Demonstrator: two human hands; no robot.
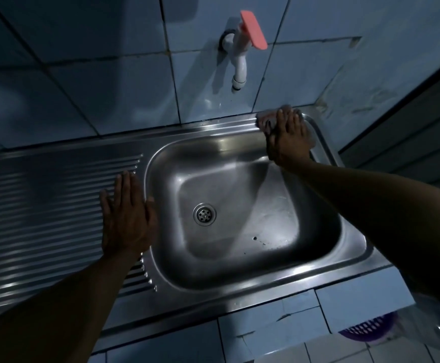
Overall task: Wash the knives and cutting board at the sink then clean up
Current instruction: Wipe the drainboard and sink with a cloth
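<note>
Pressing cloth (267, 121) – right hand (289, 140) | left hand (127, 218) flat – drainboard (43, 195)

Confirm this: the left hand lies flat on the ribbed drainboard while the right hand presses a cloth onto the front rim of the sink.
Not quite. The head view shows the right hand pressing the cloth onto the back rim of the sink, at the far right corner by the tiled wall, not the front rim. The rest holds: the left hand lies flat on the ribbed drainboard.

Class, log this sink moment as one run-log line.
stage: wiping sink rim | right hand: presses cloth on far right corner of sink | left hand: flat on drainboard | tap: no water visible
</note>
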